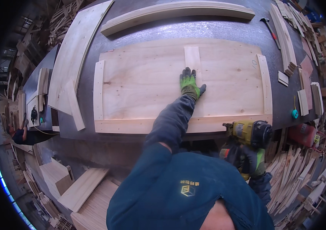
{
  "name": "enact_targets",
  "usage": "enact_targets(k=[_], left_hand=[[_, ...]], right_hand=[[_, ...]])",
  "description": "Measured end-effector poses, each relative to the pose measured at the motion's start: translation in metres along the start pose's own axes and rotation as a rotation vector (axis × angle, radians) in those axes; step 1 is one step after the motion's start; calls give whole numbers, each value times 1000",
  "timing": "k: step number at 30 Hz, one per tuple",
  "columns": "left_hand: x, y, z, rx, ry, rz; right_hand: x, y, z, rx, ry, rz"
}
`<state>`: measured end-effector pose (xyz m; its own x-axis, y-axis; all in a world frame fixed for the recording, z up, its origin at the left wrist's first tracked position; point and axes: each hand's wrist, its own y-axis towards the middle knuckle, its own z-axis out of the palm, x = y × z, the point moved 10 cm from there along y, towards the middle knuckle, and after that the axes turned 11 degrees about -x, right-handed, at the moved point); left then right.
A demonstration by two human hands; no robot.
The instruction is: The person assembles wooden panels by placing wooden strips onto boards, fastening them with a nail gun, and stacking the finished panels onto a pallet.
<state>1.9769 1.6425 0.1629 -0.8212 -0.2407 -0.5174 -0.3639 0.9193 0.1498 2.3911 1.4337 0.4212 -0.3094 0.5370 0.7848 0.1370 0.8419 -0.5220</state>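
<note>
A plywood panel lies flat in front of me, with a wooden strip along each of its left, right and near edges. My left hand, in a green and dark glove, rests flat with its thumb spread. Under its fingertips is a short pale wooden strip, running from the panel's far edge toward the hand. At the panel's near right corner, my gloved right hand is wrapped round the grip of a yellow and black nail gun. The gun's nose points left, just over the near strip.
Stacked long boards lie beyond the panel. A red-handled hammer and a teal tape measure are on the right of the dark table. Plywood lies left. Another person works at the far left.
</note>
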Motion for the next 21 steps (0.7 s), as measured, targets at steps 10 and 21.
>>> enact_targets(k=[10, 21], left_hand=[[-30, -3, 23, -126, 21, 133], [-10, 21, 40, -170, -2, 151]], right_hand=[[1, -24, 30, -103, -93, -19], [29, 54, 52, -2, -32, -137]])
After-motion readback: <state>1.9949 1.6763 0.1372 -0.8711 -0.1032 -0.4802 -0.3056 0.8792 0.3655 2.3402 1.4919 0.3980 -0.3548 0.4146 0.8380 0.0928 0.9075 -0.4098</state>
